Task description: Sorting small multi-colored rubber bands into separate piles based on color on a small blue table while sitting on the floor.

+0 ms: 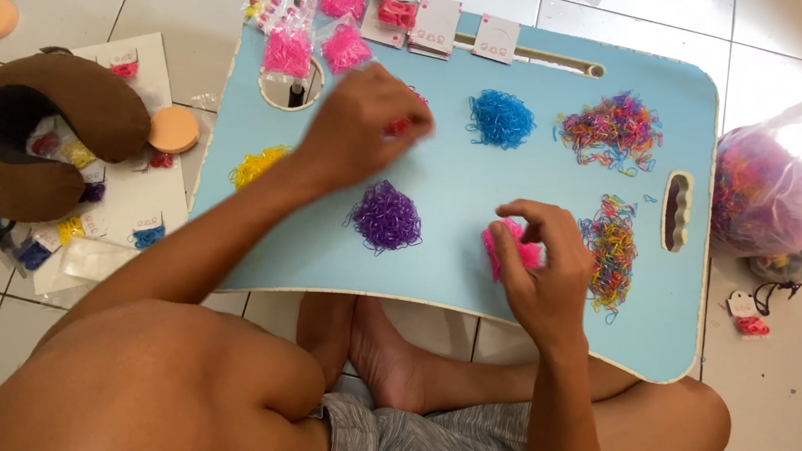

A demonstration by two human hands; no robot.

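The left hand (362, 125) is held over the blue bench (437, 260), blurred, fingers curled on red bands (400, 125). The right hand (543, 262) is pinched on a pink pile (505, 242). A purple pile (387, 217) lies between the hands; a blue pile (501, 118) and 2 mixed piles (610, 244) lie beyond.

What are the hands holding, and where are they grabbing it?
Right hand pinches the pink band pile at its top. Left hand covers red bands; its grip cannot be told.
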